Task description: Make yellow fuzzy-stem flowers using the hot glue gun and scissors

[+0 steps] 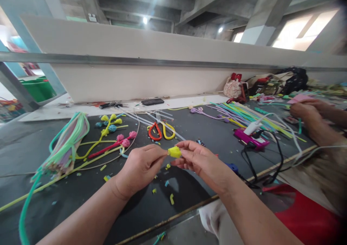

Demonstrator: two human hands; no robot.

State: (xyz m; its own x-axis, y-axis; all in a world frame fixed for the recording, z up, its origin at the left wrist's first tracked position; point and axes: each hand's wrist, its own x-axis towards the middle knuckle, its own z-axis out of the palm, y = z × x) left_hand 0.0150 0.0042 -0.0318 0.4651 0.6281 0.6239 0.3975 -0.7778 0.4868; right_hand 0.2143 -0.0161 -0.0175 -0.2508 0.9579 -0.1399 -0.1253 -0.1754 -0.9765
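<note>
Table (pixel 135 216), dark-topped: near edge running below both hands, rising to the right; bare surface between the forearms, lightly littered.

Bundle of fuzzy stems (pixel 66 140): left of the hands, well apart.

Right hand (pixel 202 161): forearm from lower right, thumb and fingers closed on the yellow piece's right end.

Left hand (pixel 142 163): forearm from lower left, back upward, fingertips pinched at its left end.

Scissors (pixel 163 130): just beyond the hands.

Yellow piece (pixel 174 151): between both hands, above the table.

Scraps (pixel 171 199): scattered beneath.
</note>
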